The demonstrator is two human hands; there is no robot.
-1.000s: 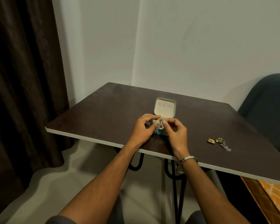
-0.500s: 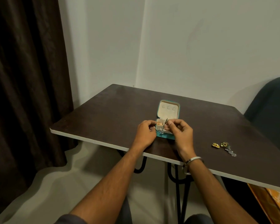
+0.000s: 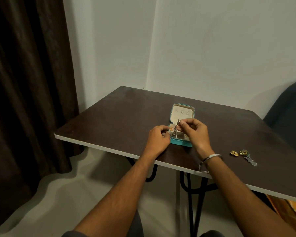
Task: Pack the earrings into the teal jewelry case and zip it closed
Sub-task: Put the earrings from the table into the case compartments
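The small teal jewelry case (image 3: 181,143) lies open on the dark table, its cream-lined lid (image 3: 182,113) laid back away from me. An orange-gold earring (image 3: 172,128) sits in its left compartment. My right hand (image 3: 193,132) hovers over the case and pinches a small silver earring (image 3: 178,122) between thumb and forefinger. My left hand (image 3: 158,140) rests at the case's left edge with its fingers curled against it. Loose gold earrings (image 3: 234,153) and a silver one (image 3: 250,160) lie on the table to the right.
The dark table (image 3: 120,115) has a white front edge and black legs. A dark curtain (image 3: 27,82) hangs at the left and a dark chair (image 3: 287,115) stands at the right. An orange patterned cloth (image 3: 290,211) shows below the table's right end.
My hands have come apart: the right hand has lifted a little with the silver earring, and the left has settled against the case's left side. The camera has shifted slightly.
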